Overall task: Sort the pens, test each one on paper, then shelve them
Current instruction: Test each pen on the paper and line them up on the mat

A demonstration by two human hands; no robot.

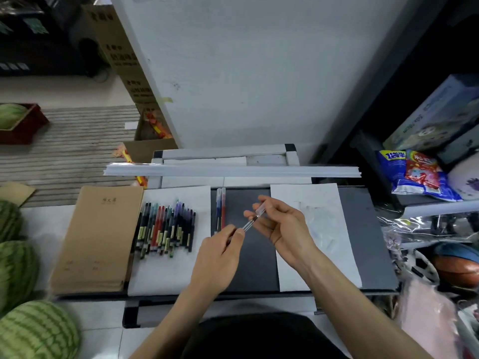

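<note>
My left hand (223, 252) pinches the barrel of a pen (249, 224) above the dark table top (363, 242). My right hand (281, 224) grips the clear cap (261, 210) at the pen's upper end. A row of several coloured pens (166, 229) lies on a white sheet (166, 270) to the left. Two pens, one blue and one red (220, 211), lie side by side on the dark surface just beyond my left hand. Another white sheet (321, 255) with faint scribbles lies to the right, partly under my right forearm.
A stack of brown notebooks (101, 239) sits at the table's left. Long white strips (233, 171) lie across the far edge. Watermelons (33, 330) stand on the floor at left. Snack bags (414, 174), boxes and balls (458, 268) fill the shelves at right.
</note>
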